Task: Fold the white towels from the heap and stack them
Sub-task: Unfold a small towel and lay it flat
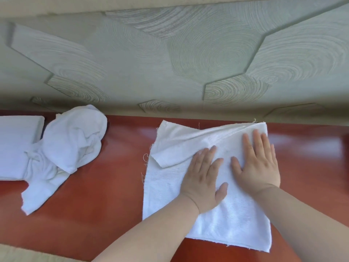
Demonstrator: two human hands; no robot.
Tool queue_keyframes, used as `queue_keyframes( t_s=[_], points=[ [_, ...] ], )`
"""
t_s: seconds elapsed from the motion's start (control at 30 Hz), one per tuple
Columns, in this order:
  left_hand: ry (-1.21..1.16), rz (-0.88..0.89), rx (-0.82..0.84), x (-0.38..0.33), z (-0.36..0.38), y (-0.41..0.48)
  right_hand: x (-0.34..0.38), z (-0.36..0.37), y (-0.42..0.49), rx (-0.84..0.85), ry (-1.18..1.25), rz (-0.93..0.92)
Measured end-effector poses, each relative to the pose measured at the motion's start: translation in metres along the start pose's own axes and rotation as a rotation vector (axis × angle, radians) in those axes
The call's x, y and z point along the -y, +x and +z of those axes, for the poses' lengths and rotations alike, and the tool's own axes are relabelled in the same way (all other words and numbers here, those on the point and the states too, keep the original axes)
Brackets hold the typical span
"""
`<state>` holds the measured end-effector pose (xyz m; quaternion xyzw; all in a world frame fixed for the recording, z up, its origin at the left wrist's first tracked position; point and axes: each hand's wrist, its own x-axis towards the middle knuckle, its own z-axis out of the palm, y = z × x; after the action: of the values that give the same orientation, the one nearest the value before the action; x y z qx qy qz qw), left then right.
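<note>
A white towel [170,186] lies spread on the red-brown table [103,195], with its far edge folded over in a slanted flap. My left hand [202,178] presses flat on the towel's middle, fingers straight. Beside it, my right hand [258,163] also lies flat on the towel, fingers reaching toward the far right corner. A crumpled heap of white towels [69,144] sits at the left. Behind the heap, at the left edge, is a stack of folded white towels [13,144], partly covered by the heap.
A wall with grey-green ring-patterned panels [188,53] rises directly behind the table's far edge. Bare table surface shows between the heap and the spread towel, and to the right of the towel. A pale strip [28,254] shows at the near left corner.
</note>
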<state>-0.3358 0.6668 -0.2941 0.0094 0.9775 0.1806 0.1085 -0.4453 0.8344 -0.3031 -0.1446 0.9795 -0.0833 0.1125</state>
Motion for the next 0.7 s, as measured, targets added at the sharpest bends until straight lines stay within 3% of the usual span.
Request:
queue_keyframes(
  t_s=[0.1, 0.3, 0.4, 0.5, 0.7],
  points=[
    [-0.088, -0.232, -0.181, 0.032, -0.014, 0.006, 0.001, 0.001, 0.001, -0.004, -0.015, -0.006],
    [0.026, -0.305, -0.425, 0.118, -0.079, 0.03, 0.003, -0.002, -0.001, -0.042, -0.003, -0.005],
    [-0.136, -0.425, -0.205, 0.155, -0.106, 0.051, 0.003, -0.002, 0.0, -0.038, -0.012, 0.002],
    [-0.059, -0.295, 0.028, 0.176, -0.115, 0.065, 0.003, -0.003, 0.0, -0.041, -0.019, -0.003],
    [-0.151, -0.135, -0.048, 0.187, -0.129, 0.07, 0.003, -0.002, 0.0, -0.051, -0.016, -0.005]
  ],
)
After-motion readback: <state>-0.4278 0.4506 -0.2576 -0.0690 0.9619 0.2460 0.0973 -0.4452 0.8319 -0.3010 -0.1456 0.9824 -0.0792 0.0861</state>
